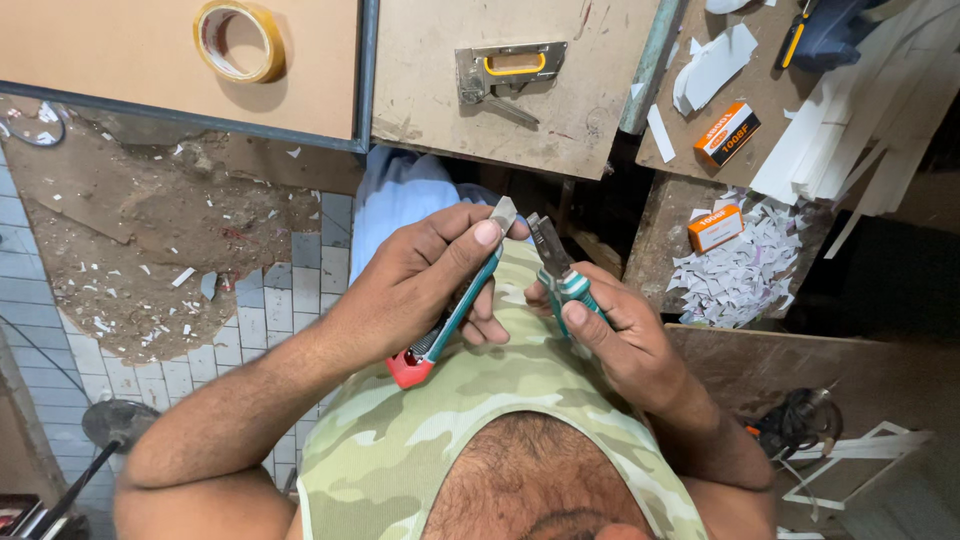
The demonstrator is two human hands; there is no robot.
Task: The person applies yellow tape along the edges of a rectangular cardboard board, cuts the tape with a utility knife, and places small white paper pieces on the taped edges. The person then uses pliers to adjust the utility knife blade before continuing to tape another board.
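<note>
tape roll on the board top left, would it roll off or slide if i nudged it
The tape roll lies flat on its side on the brown board, so it would probably slide rather than roll. It looks like a thin hollow ring, likely light and easy to shift. Tipped onto its edge, it could roll readily.

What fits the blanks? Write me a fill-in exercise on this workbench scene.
The left hand holds a cutter with a ___ end cap. The second cutter sits in the ___ hand. The roll of tape lies ___ of the staple gun. Both small boxes are ___.
Missing: red; right; left; orange.
</note>
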